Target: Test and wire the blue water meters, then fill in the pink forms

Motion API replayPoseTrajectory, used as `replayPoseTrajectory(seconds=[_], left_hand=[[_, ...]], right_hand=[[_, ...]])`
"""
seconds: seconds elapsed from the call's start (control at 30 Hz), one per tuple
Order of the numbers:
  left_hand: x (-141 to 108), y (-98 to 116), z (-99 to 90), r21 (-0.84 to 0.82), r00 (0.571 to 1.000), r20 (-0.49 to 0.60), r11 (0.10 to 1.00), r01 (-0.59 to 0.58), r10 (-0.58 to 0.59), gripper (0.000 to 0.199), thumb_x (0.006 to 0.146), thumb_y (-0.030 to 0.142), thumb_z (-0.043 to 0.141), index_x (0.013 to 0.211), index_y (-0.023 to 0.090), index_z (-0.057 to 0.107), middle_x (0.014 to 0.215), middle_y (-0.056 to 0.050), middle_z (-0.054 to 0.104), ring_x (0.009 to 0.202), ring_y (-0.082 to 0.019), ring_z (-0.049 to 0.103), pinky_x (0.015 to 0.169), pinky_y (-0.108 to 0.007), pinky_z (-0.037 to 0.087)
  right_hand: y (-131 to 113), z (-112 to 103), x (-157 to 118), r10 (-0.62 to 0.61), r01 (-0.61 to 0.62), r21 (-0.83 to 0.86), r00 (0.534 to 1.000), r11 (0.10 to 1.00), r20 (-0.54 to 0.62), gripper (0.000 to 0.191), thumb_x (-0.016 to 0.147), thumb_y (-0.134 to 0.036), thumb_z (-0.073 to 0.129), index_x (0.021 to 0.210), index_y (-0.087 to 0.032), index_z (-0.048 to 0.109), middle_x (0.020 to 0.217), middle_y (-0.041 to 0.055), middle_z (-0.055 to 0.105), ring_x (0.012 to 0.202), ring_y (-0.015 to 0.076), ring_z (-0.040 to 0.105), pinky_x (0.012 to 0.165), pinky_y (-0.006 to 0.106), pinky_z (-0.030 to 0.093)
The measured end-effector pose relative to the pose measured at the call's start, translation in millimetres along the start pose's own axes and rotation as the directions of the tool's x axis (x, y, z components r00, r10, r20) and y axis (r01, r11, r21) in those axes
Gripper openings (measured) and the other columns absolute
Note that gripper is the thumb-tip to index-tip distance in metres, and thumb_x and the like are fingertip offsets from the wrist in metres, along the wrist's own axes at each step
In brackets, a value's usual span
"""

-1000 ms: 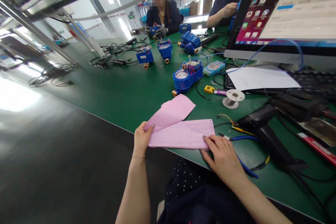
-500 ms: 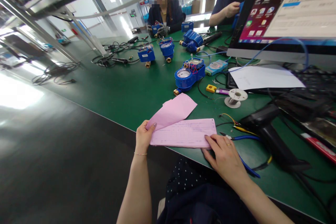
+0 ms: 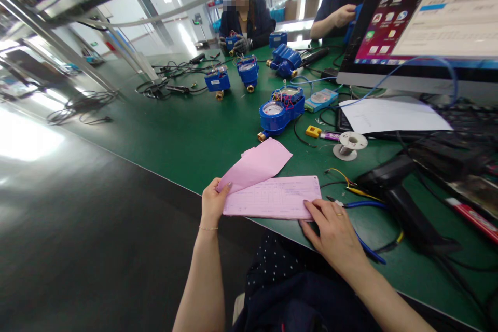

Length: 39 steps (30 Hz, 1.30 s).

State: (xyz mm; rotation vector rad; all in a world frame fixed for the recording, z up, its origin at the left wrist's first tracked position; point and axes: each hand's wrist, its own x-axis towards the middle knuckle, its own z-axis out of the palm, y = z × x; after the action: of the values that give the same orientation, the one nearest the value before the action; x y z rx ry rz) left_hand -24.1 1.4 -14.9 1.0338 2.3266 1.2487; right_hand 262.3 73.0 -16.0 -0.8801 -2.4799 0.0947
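Observation:
A stack of pink printed forms (image 3: 268, 199) lies at the table's front edge, with faint lines and writing on the top face. My left hand (image 3: 215, 202) is closed on its left end, thumb on top, and also pinches a pink sheet (image 3: 259, 163) folded back toward the far side. At the lower right corner, my right hand (image 3: 334, 225) holds the stack between fingertips on top and the thumb along the near edge. Beyond the paper stands a blue water meter (image 3: 274, 116) with a round dial and exposed wires.
Right of the forms are blue-handled pliers (image 3: 365, 203), a black barcode scanner (image 3: 404, 207), a solder spool (image 3: 350, 146) and a monitor (image 3: 420, 21). More blue meters (image 3: 248, 72) and cables (image 3: 167, 83) lie farther back. Two co-workers sit across the green table (image 3: 167, 135).

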Motion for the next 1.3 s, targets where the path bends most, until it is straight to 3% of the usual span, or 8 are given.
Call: replayPoseTrajectory(seconds=[1.3], left_hand=[[2.6, 7.3, -3.4, 0.065, 0.996, 0.053, 0.995, 0.071, -0.075, 0.036, 0.064, 0.050, 0.062, 0.074, 0.015, 0.060, 0.062, 0.003, 0.056, 0.056, -0.011, 0.044, 0.051, -0.019, 0.033]], right_hand=[[-1.3, 1.1, -2.0, 0.033, -0.033, 0.010, 0.999, 0.999, 0.021, 0.031, 0.086, -0.028, 0.049, 0.109, -0.007, 0.056, 0.103, 0.0111, 0.049, 0.094, 0.0231, 0.043, 0.090, 0.042, 0.035]])
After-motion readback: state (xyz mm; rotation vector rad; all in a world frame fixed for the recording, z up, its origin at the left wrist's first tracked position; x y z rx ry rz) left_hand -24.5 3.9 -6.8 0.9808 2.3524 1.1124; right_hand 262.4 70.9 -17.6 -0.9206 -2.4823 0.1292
